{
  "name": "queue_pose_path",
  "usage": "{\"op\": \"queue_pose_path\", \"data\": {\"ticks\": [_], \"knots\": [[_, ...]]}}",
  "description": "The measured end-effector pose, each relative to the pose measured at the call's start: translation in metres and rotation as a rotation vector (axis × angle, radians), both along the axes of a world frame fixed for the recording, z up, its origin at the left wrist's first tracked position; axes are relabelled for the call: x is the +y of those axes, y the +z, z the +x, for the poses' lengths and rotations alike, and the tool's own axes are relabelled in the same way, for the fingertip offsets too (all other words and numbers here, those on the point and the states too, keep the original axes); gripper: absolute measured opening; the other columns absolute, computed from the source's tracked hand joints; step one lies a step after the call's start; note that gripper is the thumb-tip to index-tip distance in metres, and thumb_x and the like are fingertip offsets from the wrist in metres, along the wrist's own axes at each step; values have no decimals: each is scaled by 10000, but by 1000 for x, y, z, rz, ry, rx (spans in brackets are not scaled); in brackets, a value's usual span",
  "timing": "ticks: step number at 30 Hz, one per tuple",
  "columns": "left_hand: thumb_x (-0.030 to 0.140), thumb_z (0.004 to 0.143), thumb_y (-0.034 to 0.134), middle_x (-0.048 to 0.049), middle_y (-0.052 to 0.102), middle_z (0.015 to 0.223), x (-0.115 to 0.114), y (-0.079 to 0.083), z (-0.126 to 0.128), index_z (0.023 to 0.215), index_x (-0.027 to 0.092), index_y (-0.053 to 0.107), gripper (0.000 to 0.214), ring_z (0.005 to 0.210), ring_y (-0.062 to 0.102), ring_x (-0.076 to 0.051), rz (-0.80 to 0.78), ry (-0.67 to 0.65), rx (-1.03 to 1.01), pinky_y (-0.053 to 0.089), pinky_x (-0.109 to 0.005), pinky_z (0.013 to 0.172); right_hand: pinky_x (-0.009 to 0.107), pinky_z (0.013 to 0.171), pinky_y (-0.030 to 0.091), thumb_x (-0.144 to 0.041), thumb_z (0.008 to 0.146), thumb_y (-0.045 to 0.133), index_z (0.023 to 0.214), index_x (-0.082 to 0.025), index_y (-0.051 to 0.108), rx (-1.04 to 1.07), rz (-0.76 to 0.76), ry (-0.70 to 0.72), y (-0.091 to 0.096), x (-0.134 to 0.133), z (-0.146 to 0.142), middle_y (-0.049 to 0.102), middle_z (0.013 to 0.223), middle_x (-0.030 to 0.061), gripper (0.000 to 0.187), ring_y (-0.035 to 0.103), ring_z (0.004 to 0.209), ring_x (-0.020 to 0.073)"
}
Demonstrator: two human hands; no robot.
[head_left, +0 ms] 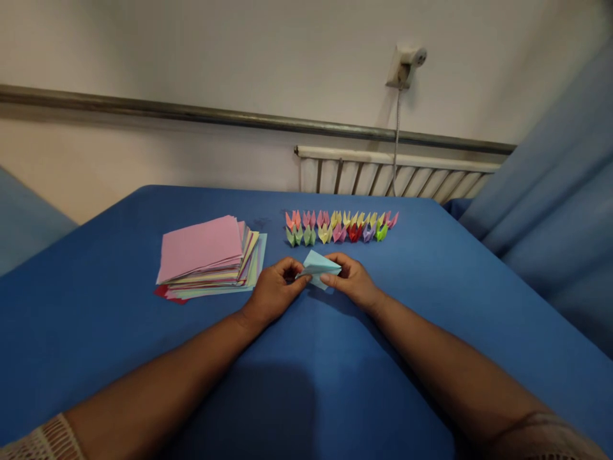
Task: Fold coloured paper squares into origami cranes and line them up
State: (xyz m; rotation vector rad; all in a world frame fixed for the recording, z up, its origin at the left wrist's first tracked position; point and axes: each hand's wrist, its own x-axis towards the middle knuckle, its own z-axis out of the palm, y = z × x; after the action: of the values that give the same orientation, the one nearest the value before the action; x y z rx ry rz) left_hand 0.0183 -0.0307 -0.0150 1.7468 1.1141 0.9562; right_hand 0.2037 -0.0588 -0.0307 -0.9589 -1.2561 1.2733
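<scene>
Head view: the blue worktop (pixel 215 358) spreads in front of you, from your forearms to its far edge. A blue curtain (pixel 560 211) hangs along its right edge, and a radiator (pixel 354 155) stands against the wall beyond the far edge.

On the left half of the worktop, toward the far left corner, note the paper stack (pixel 201 250). It is loosely squared, with a pink sheet on top and mixed colours fanning out on its right side.

Near the far edge, right of centre, note the folded paper figures (pixel 355 232), standing upright close together in two rows parallel to that edge.

Your left hand (pixel 275 287) and right hand (pixel 354 281) meet at mid-width of the worktop, on the near side of the figures. The left hand is closed to a pinch, thumb and fingers gripping the left end of the light blue folded paper (pixel 316 262). The right hand is likewise closed, thumb on the near face and fingers behind, gripping the right end.

The folded paper lies directly between your hands, its long axis running left to right and its point directed at the right hand. Neither hand is nearer; both touch it. Whether its underside contacts the worktop cannot be determined.
</scene>
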Motion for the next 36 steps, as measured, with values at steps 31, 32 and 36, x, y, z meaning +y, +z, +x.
{"op": "queue_pose_path", "data": {"ticks": [31,32,36], "knots": [[501,892,456,-166,309,1508,-9,-9,3,1439,140,303,673,1415,221,-280,525,-520,784,198,-448,1125,276,655,371,-325,871,532,859,-213,622,-1247,20,-308,-3,1,1,673,830,37,144,590,751,172],[546,886,439,-185,282,1514,-11,-9,2,1450,125,276,723,1422,196,-288,523,-541,807,188,-450,1127,282,679,388,-335,868,540,905,-208,622,-1248,17,-317,-3,0,2,672,859,47,156,595,781,181],[608,889,367,-190,231,1529,-11,-9,-2,1468,134,236,760,1434,141,-296,523,-575,852,166,-458,1127,359,890,399,-319,863,552,1191,-161,549,-1278,123,-375,0,-4,2,593,1192,134,364,534,1090,246]]}}
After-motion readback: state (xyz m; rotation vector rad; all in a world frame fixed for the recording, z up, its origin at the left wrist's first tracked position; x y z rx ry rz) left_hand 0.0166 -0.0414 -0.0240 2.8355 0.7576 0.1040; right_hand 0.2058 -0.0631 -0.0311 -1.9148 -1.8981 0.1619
